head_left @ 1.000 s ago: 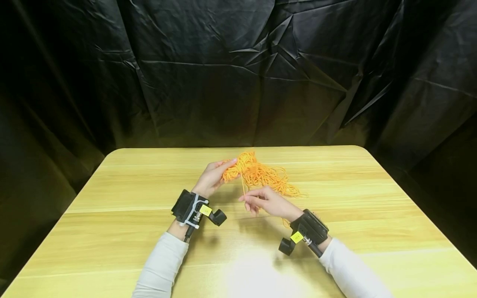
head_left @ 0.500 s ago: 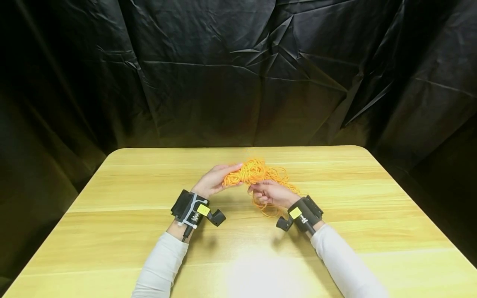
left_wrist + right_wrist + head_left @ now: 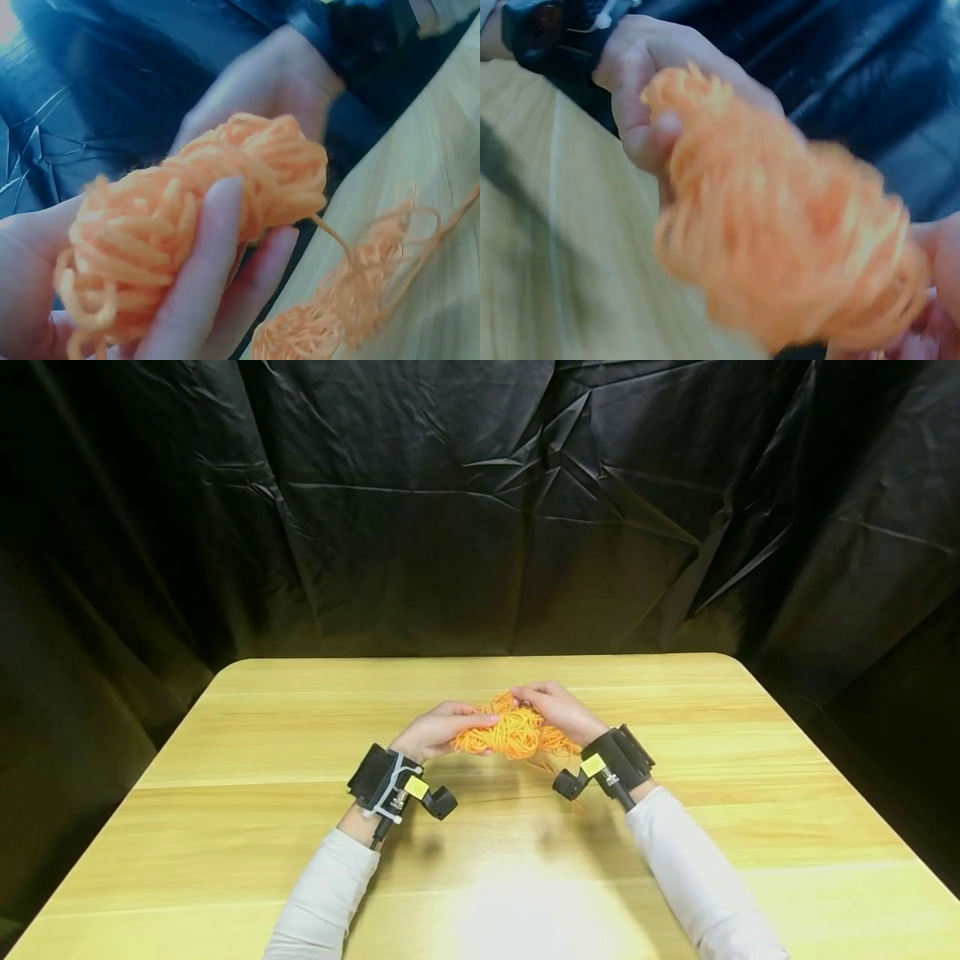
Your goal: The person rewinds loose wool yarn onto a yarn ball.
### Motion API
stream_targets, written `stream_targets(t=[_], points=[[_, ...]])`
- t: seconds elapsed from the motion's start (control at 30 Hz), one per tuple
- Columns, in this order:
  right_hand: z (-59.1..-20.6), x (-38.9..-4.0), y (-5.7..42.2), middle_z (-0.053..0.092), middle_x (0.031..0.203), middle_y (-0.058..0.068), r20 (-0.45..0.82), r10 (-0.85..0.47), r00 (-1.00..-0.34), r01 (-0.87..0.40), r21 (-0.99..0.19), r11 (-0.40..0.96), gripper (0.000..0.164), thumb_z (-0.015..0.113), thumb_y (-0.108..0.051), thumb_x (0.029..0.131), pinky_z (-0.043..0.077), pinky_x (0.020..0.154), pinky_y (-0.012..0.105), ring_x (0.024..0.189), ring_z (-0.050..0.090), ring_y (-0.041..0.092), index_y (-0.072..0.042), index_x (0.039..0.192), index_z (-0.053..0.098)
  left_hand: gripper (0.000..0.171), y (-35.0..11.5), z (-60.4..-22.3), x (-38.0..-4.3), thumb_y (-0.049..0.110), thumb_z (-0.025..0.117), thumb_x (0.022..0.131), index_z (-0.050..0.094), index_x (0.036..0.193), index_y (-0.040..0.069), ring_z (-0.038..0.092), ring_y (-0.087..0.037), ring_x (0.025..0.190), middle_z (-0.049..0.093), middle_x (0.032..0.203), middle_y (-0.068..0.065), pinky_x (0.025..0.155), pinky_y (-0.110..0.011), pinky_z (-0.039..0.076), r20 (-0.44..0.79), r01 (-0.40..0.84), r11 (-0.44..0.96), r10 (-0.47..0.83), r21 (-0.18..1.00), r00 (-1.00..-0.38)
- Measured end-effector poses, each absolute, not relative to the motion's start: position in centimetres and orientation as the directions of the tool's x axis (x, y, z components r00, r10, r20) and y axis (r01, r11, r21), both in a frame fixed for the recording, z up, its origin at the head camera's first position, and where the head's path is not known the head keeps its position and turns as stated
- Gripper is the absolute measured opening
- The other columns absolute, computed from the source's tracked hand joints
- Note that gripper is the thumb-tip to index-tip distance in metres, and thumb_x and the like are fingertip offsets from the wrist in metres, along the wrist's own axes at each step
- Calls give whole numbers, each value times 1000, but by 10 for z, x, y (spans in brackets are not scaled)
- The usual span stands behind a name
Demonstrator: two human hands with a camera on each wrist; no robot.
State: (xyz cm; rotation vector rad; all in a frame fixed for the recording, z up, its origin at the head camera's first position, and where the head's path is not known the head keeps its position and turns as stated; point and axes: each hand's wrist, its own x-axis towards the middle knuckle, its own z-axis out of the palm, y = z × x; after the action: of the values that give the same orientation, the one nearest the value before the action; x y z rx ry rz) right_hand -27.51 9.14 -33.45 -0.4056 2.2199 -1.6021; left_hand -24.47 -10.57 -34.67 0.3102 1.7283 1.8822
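A bundle of orange yarn (image 3: 513, 732), wound thick and lumpy, is held over the table in the head view. My left hand (image 3: 442, 731) grips its left end, thumb on top. In the left wrist view its fingers (image 3: 214, 255) press along the bundle's near side. My right hand (image 3: 558, 708) is at the far right side of the bundle, thumb and fingers together at the yarn. The left wrist view shows the right hand (image 3: 262, 82) behind the bundle, its fingertips hidden. Blurred in the right wrist view, the bundle (image 3: 780, 232) lies between both hands.
Loose tangled yarn (image 3: 300, 334) lies on the wooden table (image 3: 225, 827), joined to the bundle by a strand. From the head, part of this loose yarn (image 3: 557, 742) shows under the right wrist. A black sheet (image 3: 420, 527) hangs behind the table's far edge.
My right hand has moved from the near side of the bundle up and around to its far right side. My left hand has turned the bundle and lowered it slightly toward me.
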Motion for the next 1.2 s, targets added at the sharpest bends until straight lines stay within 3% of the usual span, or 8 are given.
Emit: stream_targets(t=[0.13,0.37,0.5,0.73,0.97,1.2], points=[[-319,-268,88,41,59,-1,-17,-414,-910,-165,-902,399,35,46,-25,93,36,58,23,59,37,12,4,77,57,26,-105,-349,-246,11,50,90,52,106,-10,63,-16,74,64,83,-7,74,-32,52,-186,-228,-14,534,974,-825],[-304,-246,82,34,51,-2,168,-474,-865,-396,-807,438,29,45,-18,93,25,45,21,46,29,10,2,89,66,31,-101,-347,-247,10,52,89,48,111,-13,62,-14,70,59,87,-9,75,-32,51,-199,-244,-69,392,967,-898],[-307,-232,77,42,55,1,199,-515,-834,-452,-781,430,27,44,-15,94,27,42,19,45,34,9,0,88,65,33,-101,-344,-247,13,55,88,50,111,-10,62,-12,71,59,89,-8,75,-30,51,-212,-250,-118,267,961,-940],[-322,-212,75,52,62,5,242,-618,-748,-551,-745,375,22,42,-9,94,35,43,19,50,46,14,-1,95,62,28,-103,-339,-248,17,55,89,52,106,-5,60,-7,66,60,79,-2,60,-17,51,-179,-195,-203,96,960,-979],[-340,-203,75,53,64,12,205,-682,-702,-514,-809,286,25,40,-10,95,36,44,18,48,43,10,0,104,61,21,-104,-335,-249,13,53,89,51,101,-4,60,-10,75,56,89,-6,73,-22,51,-135,-160,-367,91,916,-987],[-367,-212,77,52,65,11,107,-698,-708,-355,-908,221,29,39,-11,95,35,43,21,48,40,6,7,109,57,28,-106,-331,-248,14,50,91,46,111,-5,61,-10,77,58,91,-6,70,-19,51,-145,-216,-436,191,874,-971]])
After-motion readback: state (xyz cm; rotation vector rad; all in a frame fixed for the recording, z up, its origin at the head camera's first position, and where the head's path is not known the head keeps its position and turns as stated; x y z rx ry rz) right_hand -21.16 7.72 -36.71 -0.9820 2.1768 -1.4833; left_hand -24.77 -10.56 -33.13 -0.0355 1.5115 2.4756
